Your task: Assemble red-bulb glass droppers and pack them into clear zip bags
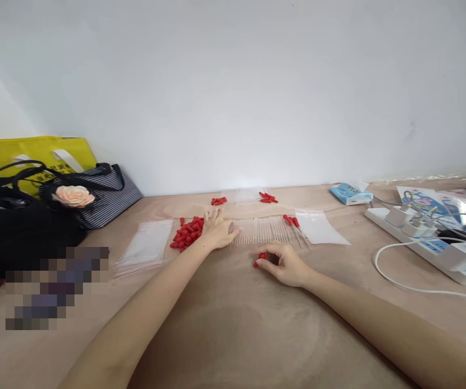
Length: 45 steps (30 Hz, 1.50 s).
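My left hand (218,233) lies with its fingers spread between the pile of red rubber dropper bulbs (186,233) and a row of thin clear tubes (259,230); its thumb reaches over the row's left end. Nothing shows in its grasp. Just in front of the row, my right hand (285,263) pinches a red rubber bulb (261,256) between thumb and fingers. Two tubes with red bulbs on their ends (293,222) lie slanted at the row's right end.
Clear plastic bags (147,243) lie left of the pile, with another bag (320,227) at right. More tubes (247,196) and small groups of bulbs (268,198) sit by the wall. A tissue pack (350,194), power strip (415,237) and cables are rightward; handbags (18,221) leftward.
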Tool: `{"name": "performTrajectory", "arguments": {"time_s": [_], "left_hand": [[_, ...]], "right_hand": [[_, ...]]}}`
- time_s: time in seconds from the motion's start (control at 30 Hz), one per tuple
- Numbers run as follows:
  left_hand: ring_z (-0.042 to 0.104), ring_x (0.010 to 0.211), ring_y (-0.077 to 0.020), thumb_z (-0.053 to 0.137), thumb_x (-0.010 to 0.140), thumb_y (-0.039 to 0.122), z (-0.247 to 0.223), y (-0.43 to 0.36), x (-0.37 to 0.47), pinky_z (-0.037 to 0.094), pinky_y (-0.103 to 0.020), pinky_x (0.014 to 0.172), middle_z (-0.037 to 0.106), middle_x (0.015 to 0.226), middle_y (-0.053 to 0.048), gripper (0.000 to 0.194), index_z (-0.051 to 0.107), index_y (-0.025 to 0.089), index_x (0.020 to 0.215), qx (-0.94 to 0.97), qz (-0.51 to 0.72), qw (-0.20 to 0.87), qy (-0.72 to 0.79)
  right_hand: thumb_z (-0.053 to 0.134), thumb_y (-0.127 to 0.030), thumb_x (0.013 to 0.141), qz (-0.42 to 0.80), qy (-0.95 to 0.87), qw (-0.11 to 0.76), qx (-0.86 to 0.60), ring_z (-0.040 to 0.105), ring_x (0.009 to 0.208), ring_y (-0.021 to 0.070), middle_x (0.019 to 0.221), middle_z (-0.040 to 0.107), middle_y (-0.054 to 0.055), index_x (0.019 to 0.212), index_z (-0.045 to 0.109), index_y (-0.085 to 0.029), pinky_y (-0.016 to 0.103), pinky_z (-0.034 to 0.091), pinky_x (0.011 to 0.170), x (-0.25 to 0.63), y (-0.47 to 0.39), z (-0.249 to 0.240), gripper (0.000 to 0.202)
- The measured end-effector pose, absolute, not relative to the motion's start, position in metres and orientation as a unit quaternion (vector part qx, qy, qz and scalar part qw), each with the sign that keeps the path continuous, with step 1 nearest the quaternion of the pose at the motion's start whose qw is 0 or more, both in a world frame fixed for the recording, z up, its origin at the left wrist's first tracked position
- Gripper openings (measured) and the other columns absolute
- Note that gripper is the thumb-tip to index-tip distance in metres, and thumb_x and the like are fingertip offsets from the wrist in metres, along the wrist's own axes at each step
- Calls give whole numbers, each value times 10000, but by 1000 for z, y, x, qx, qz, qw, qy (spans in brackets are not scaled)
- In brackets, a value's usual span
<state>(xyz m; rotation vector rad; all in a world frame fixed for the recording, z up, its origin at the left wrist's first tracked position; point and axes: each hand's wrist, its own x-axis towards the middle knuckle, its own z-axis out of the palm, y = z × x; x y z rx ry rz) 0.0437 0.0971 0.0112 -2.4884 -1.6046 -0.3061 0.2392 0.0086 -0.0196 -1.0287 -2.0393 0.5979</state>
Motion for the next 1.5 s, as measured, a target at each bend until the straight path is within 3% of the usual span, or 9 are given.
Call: {"name": "performTrajectory", "arguments": {"time_s": [0.2, 0.33, 0.4, 0.5, 0.8, 1.0, 1.2, 1.37, 1.5], "left_hand": [[255, 1211, -328, 423, 793, 519, 10, 61, 28, 119, -559, 956, 406, 1282, -104, 389, 617, 219, 947, -860, -115, 92, -489], [348, 1134, -281, 452, 804, 447, 6, 23, 18, 245, -478, 934, 459, 1197, -104, 339, 546, 224, 1042, -869, -183, 99, -449], [463, 970, -253, 481, 778, 453, 4, 8, 18, 362, -417, 838, 536, 1013, -102, 339, 534, 178, 970, -849, -200, 46, -488], [515, 797, -226, 563, 693, 477, 5, -5, 22, 425, -366, 700, 551, 817, -59, 329, 504, 169, 793, -822, -183, -38, -538], [534, 723, -190, 512, 766, 324, 7, -17, 17, 420, -304, 626, 551, 753, -33, 157, 504, 185, 694, -833, -132, -119, -523], [521, 766, -185, 478, 817, 212, 1, -4, 27, 357, -331, 703, 584, 799, -27, 86, 494, 168, 745, -874, -159, -43, -457], [545, 734, -143, 455, 863, 231, -7, 21, 28, 275, -350, 802, 639, 779, 6, 129, 555, 183, 797, -894, -266, 30, -359], [543, 720, -135, 435, 879, 256, -12, 25, 25, 293, -321, 786, 650, 753, 6, 185, 612, 203, 885, -897, -307, 69, -312], [546, 702, -123, 436, 880, 252, -14, 24, 24, 301, -314, 788, 651, 755, 6, 192, 619, 198, 890, -896, -314, 66, -306]], "right_hand": [[546, -222, 730, 229, -799, 382, -405, 540, 678, 141, 746, 619, 30, 830, 633, -205, 282, 436, 651, 239, 7, -18, 134], [534, -179, 718, 244, -794, 384, -403, 546, 689, 136, 755, 620, 23, 764, 607, -198, 270, 431, 646, 239, 7, -16, 89], [532, -161, 711, 243, -793, 379, -411, 538, 674, 133, 738, 613, 19, 756, 597, -193, 267, 426, 634, 239, 7, -16, 86], [541, -139, 695, 222, -806, 364, -410, 529, 691, 137, 717, 602, 13, 748, 601, -197, 279, 421, 665, 239, 8, -17, 99], [565, -230, 743, 181, -831, 329, -410, 529, 774, 159, 779, 596, 36, 866, 648, -211, 306, 415, 726, 240, 13, -25, 150], [530, -194, 776, 167, -836, 333, -403, 530, 802, 165, 796, 602, 38, 826, 632, -202, 312, 408, 736, 240, 14, -26, 114], [487, -148, 797, 170, -839, 354, -376, 539, 800, 153, 824, 599, 43, 844, 588, -180, 286, 424, 717, 238, 13, -23, 116], [462, -169, 819, 158, -842, 361, -368, 541, 789, 157, 860, 589, 72, 999, 594, -172, 293, 440, 730, 235, 14, -25, 224], [452, -173, 825, 174, -844, 364, -354, 540, 781, 145, 854, 583, 69, 960, 618, -181, 273, 442, 731, 234, 14, -25, 214]]}}
